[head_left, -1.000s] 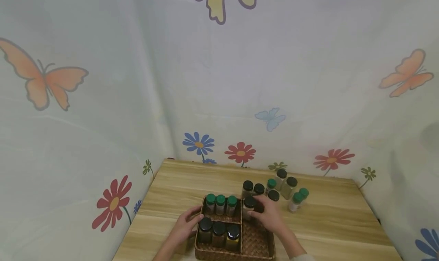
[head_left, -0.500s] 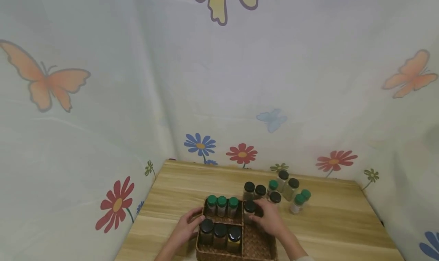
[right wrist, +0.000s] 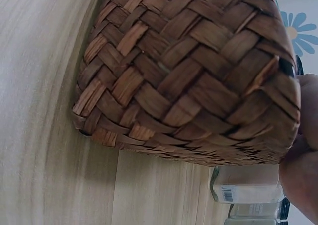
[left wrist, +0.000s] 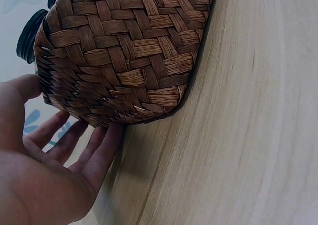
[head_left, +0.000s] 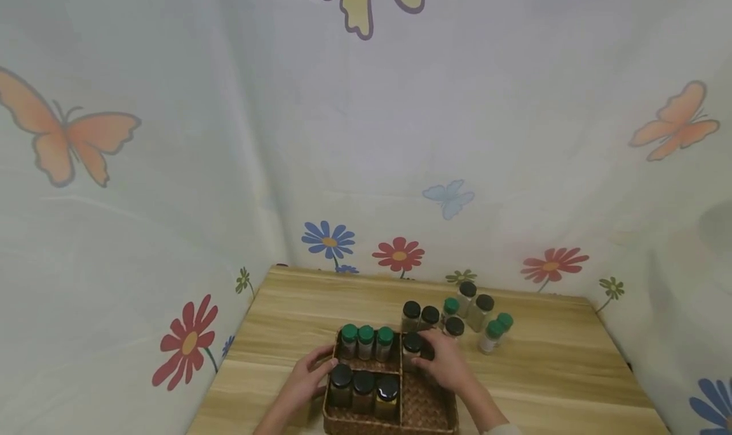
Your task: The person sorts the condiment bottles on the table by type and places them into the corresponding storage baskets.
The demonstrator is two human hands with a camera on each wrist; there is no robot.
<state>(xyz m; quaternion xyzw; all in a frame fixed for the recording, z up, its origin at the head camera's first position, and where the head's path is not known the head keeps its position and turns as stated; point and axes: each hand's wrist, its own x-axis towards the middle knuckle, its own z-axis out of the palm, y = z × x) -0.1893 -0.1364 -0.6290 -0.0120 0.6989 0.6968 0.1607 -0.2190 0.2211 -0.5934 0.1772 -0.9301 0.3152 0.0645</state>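
A woven basket point(head_left: 430, 411) with compartments sits near the table's front. My right hand point(head_left: 448, 361) pinches a black-lidded spice jar point(head_left: 412, 344) between thumb and fingers, low in the back of the right compartment. Seen from the right wrist, the basket's wall point(right wrist: 184, 76) hides that jar and most of the hand point(right wrist: 305, 145). At the left side, my left hand point(head_left: 305, 379) rests with its thumb at the rim. Its fingers point(left wrist: 102, 153) lie fairly straight against the outer wall in the left wrist view.
Green-capped jars point(head_left: 366, 343) fill the back left compartment; black-lidded jars point(head_left: 363, 387) stand in the front left one. Behind and right of the basket, more jars stand on the wooden table point(head_left: 320, 295), including a tall black-lidded one point(head_left: 480, 311) and a green-capped one point(head_left: 490, 338). Patterned cloth surrounds the table.
My right hand has lowered the black-lidded spice jar into the back of the right compartment and still holds it. The left hand has stayed at the basket's left side.
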